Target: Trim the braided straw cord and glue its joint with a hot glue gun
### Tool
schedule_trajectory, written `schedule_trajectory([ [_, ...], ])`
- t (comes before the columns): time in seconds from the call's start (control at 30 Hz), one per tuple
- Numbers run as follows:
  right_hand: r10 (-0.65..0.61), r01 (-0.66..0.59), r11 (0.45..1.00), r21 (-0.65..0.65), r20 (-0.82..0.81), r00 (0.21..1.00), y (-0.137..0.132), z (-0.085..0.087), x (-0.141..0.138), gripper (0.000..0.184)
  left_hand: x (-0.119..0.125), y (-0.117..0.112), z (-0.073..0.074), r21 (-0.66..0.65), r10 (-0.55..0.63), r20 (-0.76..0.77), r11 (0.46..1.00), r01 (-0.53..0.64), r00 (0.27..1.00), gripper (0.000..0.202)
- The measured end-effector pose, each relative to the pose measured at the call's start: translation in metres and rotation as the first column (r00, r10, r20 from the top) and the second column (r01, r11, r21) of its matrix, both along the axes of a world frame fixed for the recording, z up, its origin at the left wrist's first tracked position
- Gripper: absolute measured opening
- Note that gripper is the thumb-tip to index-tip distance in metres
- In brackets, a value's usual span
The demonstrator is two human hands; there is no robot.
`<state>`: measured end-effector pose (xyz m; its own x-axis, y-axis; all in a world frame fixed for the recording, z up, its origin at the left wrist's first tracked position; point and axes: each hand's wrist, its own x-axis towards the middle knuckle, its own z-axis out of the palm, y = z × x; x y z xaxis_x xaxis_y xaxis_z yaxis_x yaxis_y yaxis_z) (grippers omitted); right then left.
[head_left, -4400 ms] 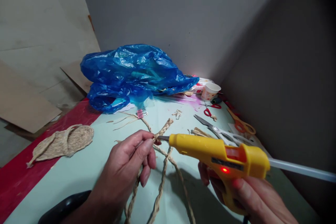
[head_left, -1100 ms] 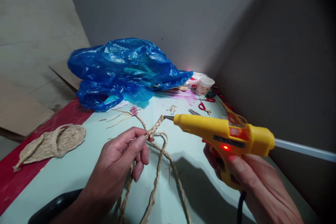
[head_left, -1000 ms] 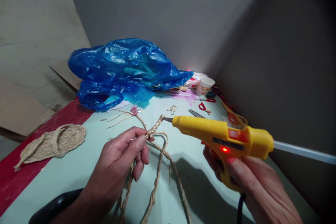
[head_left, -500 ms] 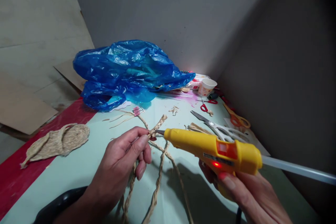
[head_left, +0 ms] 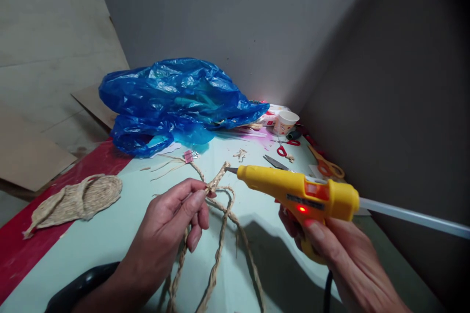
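Note:
Between thumb and fingers, my left hand (head_left: pixel 172 225) pinches a tan braided straw cord (head_left: pixel 219 176), its short end sticking up to the right. Longer lengths of the braid loop behind and trail down toward the near edge. My right hand (head_left: pixel 334 254) is wrapped round the handle of a yellow hot glue gun (head_left: pixel 293 188) with a red light lit on its side. The gun's metal nozzle points left, at the tip of the braid's short end; I cannot tell whether they touch. A long translucent glue stick (head_left: pixel 411 215) juts from the gun's back.
A woven straw sole (head_left: pixel 81 198) lies at left. Behind are a crumpled blue plastic bag (head_left: pixel 172 98), a pink binder clip (head_left: pixel 189 156) on braid strands, and a paper cup (head_left: pixel 285 122). Red-handled scissors (head_left: pixel 282 150) and orange-handled scissors (head_left: pixel 328 166) lie at right.
The glue gun has moved up, its nozzle going from beside my left fingertips to the tip of the braid's short end. My left hand still pinches the braid in nearly the same place.

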<state>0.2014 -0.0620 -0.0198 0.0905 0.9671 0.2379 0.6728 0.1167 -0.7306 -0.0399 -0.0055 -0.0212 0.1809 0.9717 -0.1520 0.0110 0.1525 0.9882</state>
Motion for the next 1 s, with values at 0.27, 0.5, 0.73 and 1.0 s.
schedule_trajectory([
  [0.27, -0.04, -0.059, 0.978, -0.2, -0.458, 0.888, 0.016, -0.009, 0.007, 0.044, -0.002, 0.006, -0.011, 0.018, -0.033, 0.042, 0.999, 0.033, 0.999, 0.02],
  [0.5, -0.163, -0.291, 0.899, -0.326, -0.868, 0.469, 0.058, -0.027, 0.008, 0.043, -0.001, 0.013, -0.015, -0.087, -0.009, 0.195, 0.996, 0.027, 0.981, 0.021],
  [0.73, -0.133, -0.326, 0.869, -0.372, -0.811, 0.569, 0.062, -0.04, 0.01, 0.045, 0.001, 0.014, -0.004, -0.07, -0.009, 0.201, 0.997, 0.023, 0.979, 0.025],
  [1.0, -0.063, -0.217, 0.879, -0.425, -0.553, 0.831, 0.048, -0.036, 0.017, 0.049, 0.001, 0.014, -0.011, -0.073, -0.04, 0.24, 0.996, 0.059, 0.97, 0.023],
])
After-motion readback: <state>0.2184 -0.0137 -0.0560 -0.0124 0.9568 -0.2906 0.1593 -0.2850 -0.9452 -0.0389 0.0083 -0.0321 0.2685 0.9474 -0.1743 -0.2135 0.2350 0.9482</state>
